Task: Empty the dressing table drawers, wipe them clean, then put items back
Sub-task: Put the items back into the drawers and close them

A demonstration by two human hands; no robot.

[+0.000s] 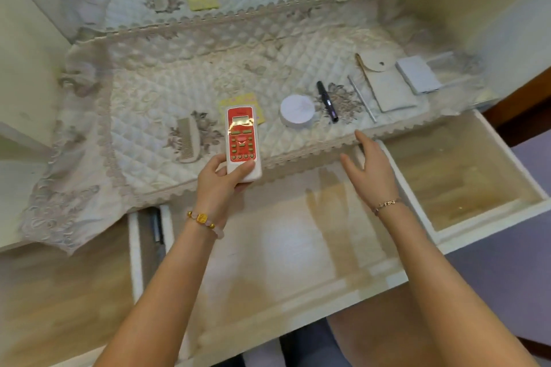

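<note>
Comb (187,140) flat on the quilted counter cover (155,89), far left. Next, left hand (222,180) wrapped round the lower end of a remote (242,140): white body, red face, small grey screen, green buttons, held over the cover's front edge. Further right, round white jar (297,112) and black tube (327,101). Right hand (369,171) slack, fingers spread, above the pulled-out middle drawer (283,247). Right drawer (465,181) pulled out too.

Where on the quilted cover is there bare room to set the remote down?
On the quilted cover, bare patches lie behind the comb and yellow pad, and left of the comb. Crowded at right: round jar, black tube, pouch, white box. The middle drawer looks bare.
</note>
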